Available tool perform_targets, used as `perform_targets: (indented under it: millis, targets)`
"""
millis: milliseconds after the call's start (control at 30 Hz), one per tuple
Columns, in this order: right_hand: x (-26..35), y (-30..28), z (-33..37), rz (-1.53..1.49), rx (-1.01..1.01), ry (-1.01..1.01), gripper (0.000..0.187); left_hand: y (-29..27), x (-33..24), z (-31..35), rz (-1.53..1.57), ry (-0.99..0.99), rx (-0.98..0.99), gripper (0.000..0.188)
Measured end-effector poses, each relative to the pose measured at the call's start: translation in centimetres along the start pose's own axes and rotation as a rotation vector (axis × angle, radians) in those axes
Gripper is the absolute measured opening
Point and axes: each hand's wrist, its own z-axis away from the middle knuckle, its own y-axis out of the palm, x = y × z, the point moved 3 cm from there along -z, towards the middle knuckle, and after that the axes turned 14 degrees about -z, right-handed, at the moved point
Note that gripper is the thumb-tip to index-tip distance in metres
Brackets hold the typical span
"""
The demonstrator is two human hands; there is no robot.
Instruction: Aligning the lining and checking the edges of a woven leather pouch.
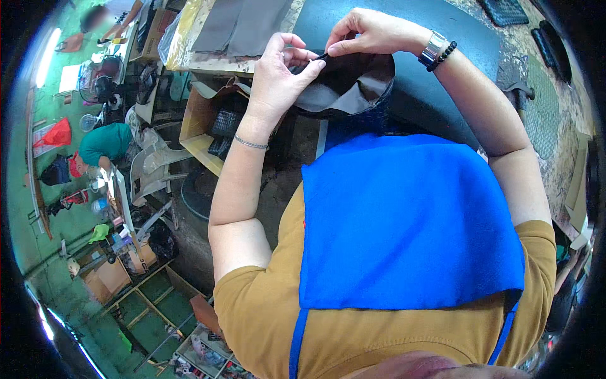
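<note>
A dark bag-like piece (379, 101) with a loose grey-brown lining stands at the table's near edge, its mouth facing up. Along its far rim, my left hand (278, 79) pinches a thin black edge between thumb and fingers. Close beside it, my right hand (379, 33) also has thumb and fingertips closed on that black edge. The fingertips nearly meet, and what exactly lies between them is small and partly covered. The outer side of the bag looks black and textured.
Under the bag lies a dark sheet (442, 95). Grey-brown sheets (243, 28) lie at the far left, above an open box (196, 120) with black woven pieces. A hammer (521, 91) rests at right. Leftward are a pale plastic chair (151, 161) and a person in green (106, 144).
</note>
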Motion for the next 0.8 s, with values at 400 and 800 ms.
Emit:
perform_targets:
  millis: [400,800]
  targets:
    - [-0.1,1.2,0.1,-0.045,-0.105,-0.046,0.026,-0.6,0.3,-0.2,-0.149,0.046,-0.016,0.035]
    - [1.4,1.7,0.1,0.28,-0.13,-0.127,0.017,0.3,0.6,-0.9,0.003,-0.005,-0.003,0.034]
